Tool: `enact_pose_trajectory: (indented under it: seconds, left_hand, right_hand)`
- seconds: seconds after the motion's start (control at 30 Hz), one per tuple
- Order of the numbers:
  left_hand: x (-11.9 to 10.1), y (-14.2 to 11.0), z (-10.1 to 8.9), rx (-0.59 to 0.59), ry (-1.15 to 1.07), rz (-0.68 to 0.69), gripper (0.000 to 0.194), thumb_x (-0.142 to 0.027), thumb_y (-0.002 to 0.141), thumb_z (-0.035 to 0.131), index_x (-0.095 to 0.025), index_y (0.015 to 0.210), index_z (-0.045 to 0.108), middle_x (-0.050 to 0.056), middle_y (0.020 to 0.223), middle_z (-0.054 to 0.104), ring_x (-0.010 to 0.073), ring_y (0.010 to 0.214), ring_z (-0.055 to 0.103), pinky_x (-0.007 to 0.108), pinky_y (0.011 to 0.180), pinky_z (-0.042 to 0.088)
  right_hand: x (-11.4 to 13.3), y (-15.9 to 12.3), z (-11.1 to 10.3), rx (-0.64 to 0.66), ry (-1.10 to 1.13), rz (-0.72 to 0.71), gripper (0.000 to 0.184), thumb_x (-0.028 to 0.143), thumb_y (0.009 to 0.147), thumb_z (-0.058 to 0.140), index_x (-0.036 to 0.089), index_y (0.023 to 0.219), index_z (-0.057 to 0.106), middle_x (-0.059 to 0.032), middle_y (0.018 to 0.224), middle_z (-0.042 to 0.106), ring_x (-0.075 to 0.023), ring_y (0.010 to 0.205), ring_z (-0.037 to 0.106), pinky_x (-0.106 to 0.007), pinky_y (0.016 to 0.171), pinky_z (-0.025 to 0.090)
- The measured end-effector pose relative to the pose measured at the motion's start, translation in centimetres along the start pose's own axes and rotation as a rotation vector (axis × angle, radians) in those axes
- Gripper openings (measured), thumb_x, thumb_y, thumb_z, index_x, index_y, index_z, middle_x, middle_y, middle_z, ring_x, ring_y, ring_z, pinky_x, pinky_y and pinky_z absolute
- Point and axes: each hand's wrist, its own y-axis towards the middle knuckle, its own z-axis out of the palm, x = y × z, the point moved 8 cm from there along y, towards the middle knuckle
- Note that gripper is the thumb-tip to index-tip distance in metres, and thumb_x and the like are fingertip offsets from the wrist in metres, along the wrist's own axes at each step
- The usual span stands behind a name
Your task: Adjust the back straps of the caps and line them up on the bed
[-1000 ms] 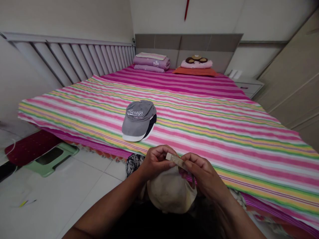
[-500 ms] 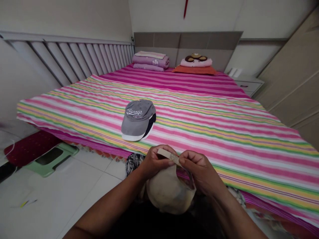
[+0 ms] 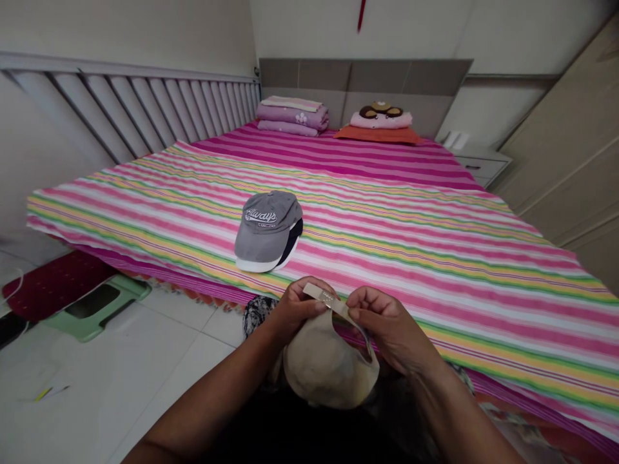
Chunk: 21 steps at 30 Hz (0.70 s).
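Note:
Close to my body is a beige baseball cap (image 3: 324, 364), its back opening turned up toward me. My left hand (image 3: 300, 308) pinches the adjuster strap (image 3: 331, 299) by its buckle, with the strap's free end poking out past the thumb. On the other side of the opening, my right hand (image 3: 382, 322) grips the same strap between thumb and fingers. Beyond my hands, a grey cap (image 3: 267, 225) with white "Always" lettering lies on the bed, stacked over dark and white caps whose brims show beneath it.
A striped sheet (image 3: 435, 251) covers the near part of the bed. Folded purple bedding (image 3: 293, 117) and an orange pillow (image 3: 380, 135) rest by the headboard. To the left, a green stool (image 3: 97, 316) stands on the tiled floor beside dark red fabric (image 3: 58, 283).
The strap between my hands has turned, and more of its flat face and buckle shows. My right hand has shifted slightly, and the cap's opening looks wider.

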Motion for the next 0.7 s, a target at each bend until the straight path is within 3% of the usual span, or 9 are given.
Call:
enact_pose_trajectory:
  seconds: [0.23,0.7]
  left_hand:
    - [0.3,-0.1,-0.3,0.009,-0.012,-0.043,0.029,-0.023,0.052,0.074,-0.014,0.077,0.062,0.003,0.071,0.062,0.0106,0.059,0.054,0.024,0.06,0.041]
    - [0.2,-0.2,-0.2,-0.004,-0.005,0.004,0.029,-0.024,0.052,0.074,-0.015,0.078,0.063,0.002,0.071,0.062,0.0109,0.061,0.053,0.024,0.06,0.04]
  right_hand:
    - [0.8,0.4,0.5,0.009,-0.089,-0.048,0.022,0.025,0.062,0.07,0.016,0.07,0.051,0.0057,0.05,0.051,-0.0058,0.042,0.042,-0.018,0.042,0.032]
    - [1.1,0.7,1.1,-0.044,-0.15,-0.085,0.02,0.023,0.061,0.067,0.017,0.07,0.049,0.0077,0.05,0.046,-0.005,0.038,0.037,-0.018,0.039,0.027]
